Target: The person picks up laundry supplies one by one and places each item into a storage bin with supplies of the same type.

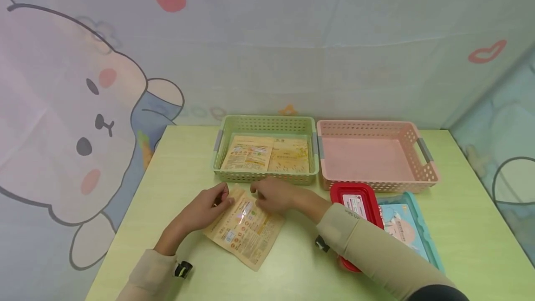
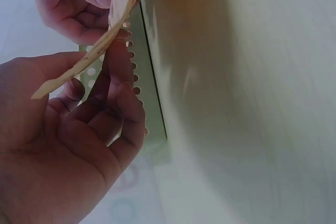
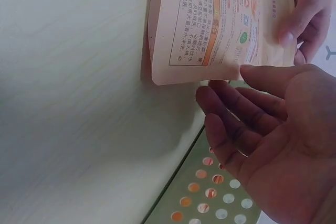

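Observation:
A flat yellow-orange pouch (image 1: pixel 246 231) with printed text and small icons is tilted just in front of the green basket. My left hand (image 1: pixel 210 208) pinches it along its left side; the left wrist view has the thumb on one face and curled fingers (image 2: pixel 123 114) on the other. At the opposite side is my right hand (image 1: pixel 273 194). In the right wrist view the right thumb (image 3: pixel 268 80) lies at the pouch's edge, the fingers bent behind it. The pouch's lower part extends toward me over the table.
The green basket (image 1: pixel 267 178) at the back holds similar yellow pouches (image 1: pixel 288 154). Beside it stands a pink basket (image 1: pixel 361 157). A red-lidded box (image 1: pixel 368 199) and a teal tray (image 1: pixel 426 231) with a light blue pack (image 1: pixel 401 226) lie at the right, partly under my right sleeve.

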The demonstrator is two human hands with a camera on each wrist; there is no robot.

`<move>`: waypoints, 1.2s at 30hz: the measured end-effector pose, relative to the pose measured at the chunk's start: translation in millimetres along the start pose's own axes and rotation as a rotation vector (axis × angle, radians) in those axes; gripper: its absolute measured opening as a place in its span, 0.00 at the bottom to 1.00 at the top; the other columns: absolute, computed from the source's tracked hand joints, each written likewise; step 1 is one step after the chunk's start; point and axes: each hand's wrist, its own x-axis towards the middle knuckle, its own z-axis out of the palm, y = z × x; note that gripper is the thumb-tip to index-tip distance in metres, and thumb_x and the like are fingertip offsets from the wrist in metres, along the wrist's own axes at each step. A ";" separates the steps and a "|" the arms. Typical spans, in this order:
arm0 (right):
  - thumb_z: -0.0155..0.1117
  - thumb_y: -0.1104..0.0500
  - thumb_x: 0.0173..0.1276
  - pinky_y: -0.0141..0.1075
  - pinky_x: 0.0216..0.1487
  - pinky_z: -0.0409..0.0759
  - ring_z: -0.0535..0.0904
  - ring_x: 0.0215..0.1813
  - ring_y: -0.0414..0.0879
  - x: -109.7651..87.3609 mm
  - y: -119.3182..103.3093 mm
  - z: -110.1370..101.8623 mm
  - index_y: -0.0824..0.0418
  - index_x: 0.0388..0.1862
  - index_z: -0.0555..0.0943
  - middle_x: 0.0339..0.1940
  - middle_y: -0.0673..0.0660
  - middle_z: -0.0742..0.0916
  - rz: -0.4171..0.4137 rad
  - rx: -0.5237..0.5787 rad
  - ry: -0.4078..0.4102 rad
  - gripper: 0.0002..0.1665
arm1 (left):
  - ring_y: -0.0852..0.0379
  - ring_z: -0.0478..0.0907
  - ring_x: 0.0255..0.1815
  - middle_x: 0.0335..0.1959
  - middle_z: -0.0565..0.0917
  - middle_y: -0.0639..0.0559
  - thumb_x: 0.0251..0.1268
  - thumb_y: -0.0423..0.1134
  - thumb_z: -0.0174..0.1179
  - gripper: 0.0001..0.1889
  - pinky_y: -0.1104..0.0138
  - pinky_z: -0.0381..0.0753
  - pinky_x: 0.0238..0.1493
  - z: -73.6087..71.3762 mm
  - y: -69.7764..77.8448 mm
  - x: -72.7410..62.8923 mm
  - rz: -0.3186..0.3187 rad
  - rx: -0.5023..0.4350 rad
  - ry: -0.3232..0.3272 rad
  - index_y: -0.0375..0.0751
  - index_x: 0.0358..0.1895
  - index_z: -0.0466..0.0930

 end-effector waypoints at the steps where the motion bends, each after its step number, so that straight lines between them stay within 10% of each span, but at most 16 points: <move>1: 0.64 0.61 0.78 0.34 0.39 0.82 0.81 0.33 0.40 0.3 -0.7 -0.1 0.67 0.62 0.82 0.33 0.50 0.87 -0.004 -0.004 0.003 0.18 | 0.62 0.66 0.24 0.24 0.68 0.56 0.83 0.41 0.59 0.12 0.69 0.65 0.27 0.3 -0.5 -0.3 -0.003 -0.002 0.002 0.45 0.36 0.69; 18: 0.57 0.66 0.81 0.31 0.32 0.71 0.71 0.29 0.39 3.3 1.7 -6.9 0.59 0.43 0.77 0.29 0.49 0.78 -0.149 0.120 0.081 0.04 | 0.60 0.67 0.23 0.24 0.68 0.53 0.81 0.44 0.61 0.14 0.69 0.67 0.26 -8.1 3.4 -4.8 -0.030 -0.139 0.074 0.41 0.38 0.70; 31: 0.57 0.66 0.82 0.30 0.29 0.69 0.68 0.24 0.36 -7.5 4.1 -20.0 0.57 0.43 0.78 0.25 0.46 0.78 -0.269 0.200 0.245 0.06 | 0.49 0.87 0.41 0.45 0.89 0.46 0.84 0.47 0.58 0.21 0.62 0.86 0.40 -16.1 -5.3 -13.2 -0.069 -0.311 -0.123 0.39 0.68 0.76; 36: 0.58 0.64 0.82 0.31 0.29 0.68 0.67 0.25 0.36 -10.9 4.0 -23.4 0.56 0.44 0.78 0.24 0.45 0.76 -0.251 0.189 0.296 0.05 | 0.52 0.84 0.44 0.48 0.89 0.49 0.81 0.47 0.62 0.21 0.62 0.82 0.46 -14.6 -8.2 -15.7 -0.106 -0.311 -0.151 0.37 0.65 0.79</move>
